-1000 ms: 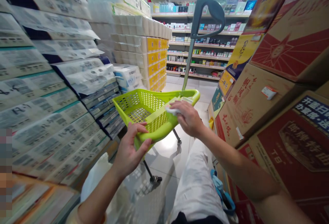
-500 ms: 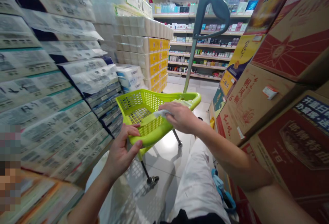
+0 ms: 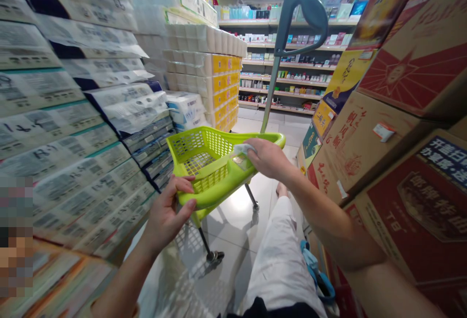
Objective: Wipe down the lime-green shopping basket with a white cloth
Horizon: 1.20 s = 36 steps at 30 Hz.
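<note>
A lime-green plastic basket cart (image 3: 215,189) on thin metal legs with casters stands in front of me, its grey handle (image 3: 281,26) on a tall pole behind. My left hand (image 3: 171,211) grips the near left corner of its rim, thumb on the outside and fingers over the top. In my right hand (image 3: 268,160) is a white wipe (image 3: 244,149), pressed on the rim's right part beside a small label (image 3: 241,162). Part of the wipe is hidden under the fingers. The perforated basket floor shows through the opening.
Stacked paper packs (image 3: 65,128) wall the left side, with toilet roll packs (image 3: 204,75) beyond. Cardboard cartons (image 3: 353,148) are piled close on the right. Shelves of small goods (image 3: 288,62) cross the back. A blue item (image 3: 315,274) lies by my leg on the tiled floor (image 3: 233,240).
My right hand has slid the wipe along the rim to the right and slightly away, uncovering the label. My left hand still holds the corner, shifted slightly left.
</note>
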Tool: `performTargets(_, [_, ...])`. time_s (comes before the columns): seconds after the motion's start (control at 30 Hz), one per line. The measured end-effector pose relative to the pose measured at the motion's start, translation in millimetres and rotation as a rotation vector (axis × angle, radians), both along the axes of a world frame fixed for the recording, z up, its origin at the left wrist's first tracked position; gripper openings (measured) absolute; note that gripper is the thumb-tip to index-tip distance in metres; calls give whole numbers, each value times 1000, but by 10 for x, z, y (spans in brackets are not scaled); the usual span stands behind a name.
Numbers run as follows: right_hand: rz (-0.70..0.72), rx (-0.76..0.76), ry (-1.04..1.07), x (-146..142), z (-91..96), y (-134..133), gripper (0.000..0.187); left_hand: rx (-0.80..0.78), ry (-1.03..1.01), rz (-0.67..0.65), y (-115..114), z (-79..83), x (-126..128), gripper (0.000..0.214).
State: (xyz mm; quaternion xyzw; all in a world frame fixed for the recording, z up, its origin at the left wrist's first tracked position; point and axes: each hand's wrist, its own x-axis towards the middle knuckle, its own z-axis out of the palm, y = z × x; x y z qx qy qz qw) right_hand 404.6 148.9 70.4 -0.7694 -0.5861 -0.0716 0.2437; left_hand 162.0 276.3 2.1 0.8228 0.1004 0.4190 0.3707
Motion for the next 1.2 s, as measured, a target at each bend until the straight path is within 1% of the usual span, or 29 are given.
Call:
performTargets(0.1, [316,129,-84,-355,-92,-34,27,-7,-9,7,10,-17,-5,9])
performTargets(0.13, [390,168,-106,-435,-123,-48,27,-8,-6,10,16,-23,-12,9])
performTargets(0.2, [445,232,-119,-463,-188,-76,27,-9,5,17,33,-32,-28,9])
performTargets(0.23, [436,260,-110,-408,-225,-88,27,-11,9,20,42,-35,-36,10])
performTargets(0.3, [356,322,-75,-191,-306,-106,28,-23,12,18,58,-38,-46,11])
performTargets(0.4, [114,438,-1,170,-429,-107,28,-45,4,23,70,-33,-45,12])
performTargets(0.47, [-31,502,46,252,-484,-95,29,-54,2,33,66,-23,-34,12])
performTargets(0.5, [-65,521,58,217,-500,-87,29,-58,2,37,60,-17,-26,12])
performTargets(0.53, [-67,527,57,132,-508,-79,30,-64,3,39,52,-10,-16,12])
performTargets(0.57, [-38,525,44,5,-511,-71,29,-69,3,41,43,-3,-7,12])
performTargets(0.6, [17,515,20,-152,-510,-62,29,-75,2,44,33,4,1,13])
performTargets(0.67, [174,477,-45,-493,-505,-42,30,-86,7,54,18,9,11,14])
performTargets(0.73, [296,457,-116,-761,-510,-22,30,-101,19,59,13,1,7,16])
performTargets(0.77, [338,452,-147,-835,-517,-14,31,-114,18,54,17,-9,1,17])
performTargets(0.83, [383,444,-201,-841,-537,-10,32,-147,-2,24,29,-36,-18,17])
performTargets(0.9, [357,457,-223,-696,-556,-29,32,-183,-28,-9,38,-61,-32,19])
performTargets(0.93, [311,471,-211,-602,-563,-44,31,-197,-38,-19,36,-70,-34,20])
performTargets(1.0, [176,505,-143,-455,-568,-77,30,-213,-56,-20,19,-81,-21,22])
performTargets(1.03, [109,517,-99,-432,-569,-89,30,-219,-65,-12,4,-83,-7,23])
performTargets(1.07, [64,518,-61,-453,-573,-95,31,-228,-72,-4,-14,-85,10,23])
performTargets(1.1, [52,509,-37,-517,-580,-94,32,-239,-80,6,-32,-87,28,23])
performTargets(1.13, [76,492,-32,-616,-592,-87,32,-254,-84,15,-50,-88,45,24])
performTargets(1.2, [200,441,-67,-865,-628,-52,34,-291,-83,23,-78,-86,69,23])
